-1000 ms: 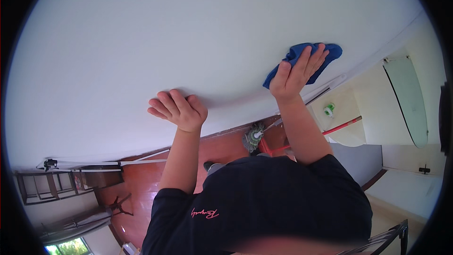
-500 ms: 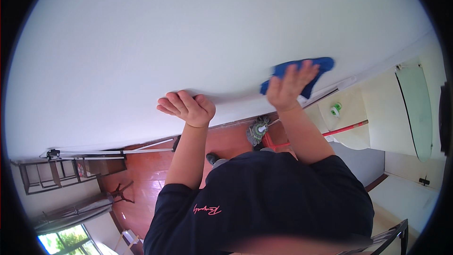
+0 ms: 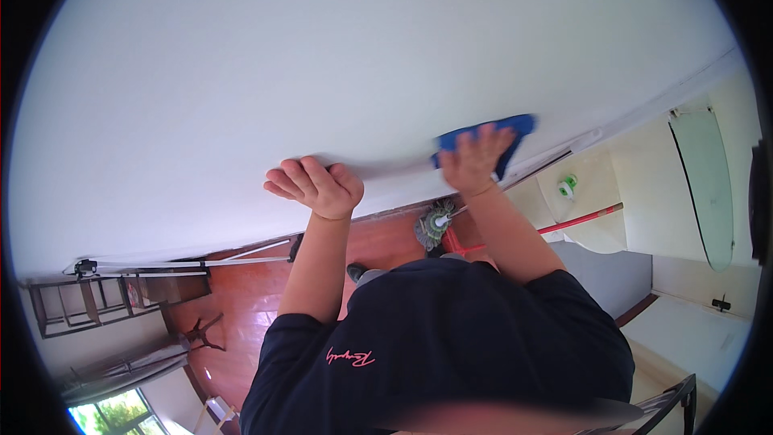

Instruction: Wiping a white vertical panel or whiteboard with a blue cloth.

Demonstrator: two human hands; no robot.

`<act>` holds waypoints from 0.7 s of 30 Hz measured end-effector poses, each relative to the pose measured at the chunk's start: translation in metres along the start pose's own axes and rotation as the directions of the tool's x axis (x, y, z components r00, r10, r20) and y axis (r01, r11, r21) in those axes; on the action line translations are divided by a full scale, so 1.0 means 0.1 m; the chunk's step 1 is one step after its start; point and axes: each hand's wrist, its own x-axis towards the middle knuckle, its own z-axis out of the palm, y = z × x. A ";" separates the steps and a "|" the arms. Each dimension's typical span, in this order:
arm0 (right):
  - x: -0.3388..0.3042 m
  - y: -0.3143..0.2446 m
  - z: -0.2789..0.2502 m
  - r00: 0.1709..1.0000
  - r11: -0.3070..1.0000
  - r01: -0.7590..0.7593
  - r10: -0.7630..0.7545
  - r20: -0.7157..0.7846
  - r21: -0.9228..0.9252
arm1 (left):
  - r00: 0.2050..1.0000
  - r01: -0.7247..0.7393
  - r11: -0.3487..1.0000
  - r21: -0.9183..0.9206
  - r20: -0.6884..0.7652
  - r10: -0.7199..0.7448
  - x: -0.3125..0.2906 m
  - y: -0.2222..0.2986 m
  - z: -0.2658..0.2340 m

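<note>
The left hand (image 3: 318, 188), left of centre in the frame, rests against the white wall (image 3: 338, 56) with its fingers curled in and holds nothing. The right hand (image 3: 473, 159), right of centre, presses a blue cloth (image 3: 493, 135) flat to the same wall, fingers spread over it rather than closed round it.

The cloth lies under and just beyond the right fingertips, toward the upper right of the frame; its long axis runs roughly level, tilting a little up to the right, along the wall's lower edge. The right hand is on it; the left hand is well apart from it, to the left.

Lower down, between the forearms, a mop (image 3: 436, 224) with a red handle lies over the red-brown floor (image 3: 241, 306). At the lower left stands a dark wooden shelf (image 3: 72, 306).

Against the picture from half a second ago, the cloth and right hand sit slightly lower and nearer the left hand, which has barely moved.
</note>
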 end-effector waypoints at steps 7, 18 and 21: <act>0.05 -0.50 0.17 0.973 0.974 -0.218 0.222 -0.065 0.054 | 1.000 0.016 1.000 -0.015 -0.012 -0.016 -0.06 -0.03 0.06; 0.46 -0.47 0.03 0.993 0.989 -0.107 0.111 -0.035 0.099 | 0.986 -0.024 0.993 -0.113 0.161 0.043 0.04 -0.14 -0.25; 1.25 -0.56 -0.14 0.975 0.982 -0.157 0.170 -0.144 0.101 | 0.975 0.124 0.989 -0.082 0.195 -0.106 0.25 -0.39 -0.50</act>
